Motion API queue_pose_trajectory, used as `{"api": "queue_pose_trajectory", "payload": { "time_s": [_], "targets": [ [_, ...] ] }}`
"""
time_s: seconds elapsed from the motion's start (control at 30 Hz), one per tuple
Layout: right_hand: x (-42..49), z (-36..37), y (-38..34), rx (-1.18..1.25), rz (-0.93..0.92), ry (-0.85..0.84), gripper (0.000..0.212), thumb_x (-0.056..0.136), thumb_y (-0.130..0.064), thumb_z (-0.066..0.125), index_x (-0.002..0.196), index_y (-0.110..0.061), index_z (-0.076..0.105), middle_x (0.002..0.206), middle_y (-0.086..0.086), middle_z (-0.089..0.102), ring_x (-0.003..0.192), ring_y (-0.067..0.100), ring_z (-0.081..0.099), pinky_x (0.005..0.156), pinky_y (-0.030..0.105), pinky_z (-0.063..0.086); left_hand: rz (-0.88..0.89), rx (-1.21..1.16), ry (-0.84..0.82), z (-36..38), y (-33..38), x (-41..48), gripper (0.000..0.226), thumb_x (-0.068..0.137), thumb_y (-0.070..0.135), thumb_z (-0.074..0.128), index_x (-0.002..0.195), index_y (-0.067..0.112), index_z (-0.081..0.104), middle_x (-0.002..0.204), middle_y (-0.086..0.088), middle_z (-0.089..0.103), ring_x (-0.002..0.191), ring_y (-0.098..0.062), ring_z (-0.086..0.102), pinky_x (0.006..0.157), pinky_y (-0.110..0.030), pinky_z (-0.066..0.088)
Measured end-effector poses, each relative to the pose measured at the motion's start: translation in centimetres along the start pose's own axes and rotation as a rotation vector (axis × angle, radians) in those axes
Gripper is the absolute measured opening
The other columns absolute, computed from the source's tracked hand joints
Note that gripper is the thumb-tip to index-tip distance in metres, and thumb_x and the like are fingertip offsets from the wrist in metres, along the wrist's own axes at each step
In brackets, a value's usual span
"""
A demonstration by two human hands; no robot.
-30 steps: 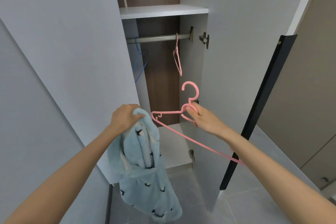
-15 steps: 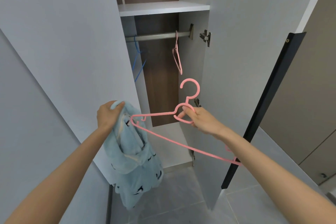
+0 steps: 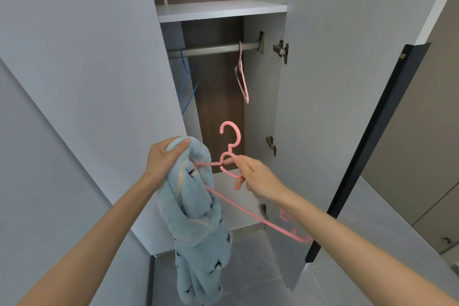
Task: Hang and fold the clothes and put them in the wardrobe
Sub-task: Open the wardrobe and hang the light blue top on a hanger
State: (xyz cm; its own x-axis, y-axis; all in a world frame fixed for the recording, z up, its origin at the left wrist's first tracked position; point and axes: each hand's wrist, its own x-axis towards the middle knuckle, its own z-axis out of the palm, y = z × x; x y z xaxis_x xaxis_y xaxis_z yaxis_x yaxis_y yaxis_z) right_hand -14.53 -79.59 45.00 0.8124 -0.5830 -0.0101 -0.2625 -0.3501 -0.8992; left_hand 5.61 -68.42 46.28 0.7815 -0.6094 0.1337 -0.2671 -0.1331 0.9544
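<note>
My left hand (image 3: 164,156) grips the top of a fluffy light-blue garment (image 3: 196,226) with small dark prints, which hangs down toward the floor. My right hand (image 3: 255,176) pinches a pink plastic hanger (image 3: 231,154) at its neck, hook upward. The hanger's left arm end pokes into the garment's opening just under my left hand; its right end shows below my right forearm. Both are in front of the open wardrobe (image 3: 218,10), under the metal rail (image 3: 213,48).
On the rail hang a blue hanger (image 3: 186,82) at the left and another pink hanger (image 3: 242,79) at the right. The wardrobe's open doors (image 3: 335,82) flank the narrow opening. A dark door edge (image 3: 372,144) stands at the right. Grey tiled floor lies below.
My left hand has moved the garment right, toward the hanger. The hanger's left end, free before, now sits inside the garment's opening. The view has shifted slightly closer to the wardrobe.
</note>
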Motion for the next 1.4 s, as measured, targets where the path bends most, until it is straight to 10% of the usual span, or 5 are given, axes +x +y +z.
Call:
{"api": "queue_pose_trajectory", "payload": {
  "time_s": [0.4,0.63,0.83,1.07,1.4],
  "targets": [
    [0.9,1.6,1.0,0.365,0.066,0.303,0.034,0.104,-0.035,0.027,0.077,-0.016,0.035,0.068,0.005,0.032,0.044,0.008,0.024,0.040,0.020,0.025,0.035,-0.010,-0.082,2.3,2.6,-2.5,0.005,0.090,0.028,0.062,0.095,0.028,0.062,0.093,0.011,0.064,0.084,-0.007,0.061,0.064,-0.014,0.047],
    [0.3,-1.2,0.8,0.154,-0.230,0.380,0.035,0.103,-0.033,0.033,0.078,-0.012,0.044,0.057,-0.010,0.036,0.052,0.007,0.029,0.052,0.025,0.027,0.016,0.199,-0.537,3.0,1.7,-3.4,0.070,0.089,0.032,0.062,0.146,0.037,0.021,0.133,0.011,0.044,0.115,-0.016,0.053,0.064,-0.024,0.056],
    [-0.6,-2.4,-0.5,0.227,-0.286,0.411,0.035,0.103,-0.031,0.035,0.069,-0.028,0.043,0.055,-0.011,0.036,0.049,0.006,0.028,0.048,0.019,0.027,0.372,0.349,-0.358,3.3,4.5,-2.6,0.056,0.085,0.058,0.053,0.132,0.029,0.046,0.097,0.010,0.057,0.090,-0.008,0.057,0.075,-0.019,0.047],
    [-1.8,-4.1,-3.6,0.183,-0.417,0.321,0.032,0.103,-0.026,0.034,0.074,-0.019,0.046,0.055,-0.009,0.036,0.050,0.005,0.028,0.049,0.017,0.026,0.888,0.663,-0.307,1.9,8.4,1.2,0.070,0.079,0.060,0.053,0.139,0.035,0.028,0.146,-0.001,0.037,0.136,-0.018,0.031,0.117,-0.045,0.003],
    [-0.9,-5.8,-5.5,0.018,-0.416,0.490,0.006,0.098,-0.028,0.050,0.094,-0.023,0.050,0.073,-0.003,0.064,0.064,0.008,0.057,0.062,0.027,0.046,0.800,0.614,-0.171,1.6,8.5,0.4,0.047,0.082,0.062,0.045,0.119,0.035,0.054,0.107,0.010,0.064,0.092,-0.014,0.057,0.081,-0.029,0.042]
  ]
}}
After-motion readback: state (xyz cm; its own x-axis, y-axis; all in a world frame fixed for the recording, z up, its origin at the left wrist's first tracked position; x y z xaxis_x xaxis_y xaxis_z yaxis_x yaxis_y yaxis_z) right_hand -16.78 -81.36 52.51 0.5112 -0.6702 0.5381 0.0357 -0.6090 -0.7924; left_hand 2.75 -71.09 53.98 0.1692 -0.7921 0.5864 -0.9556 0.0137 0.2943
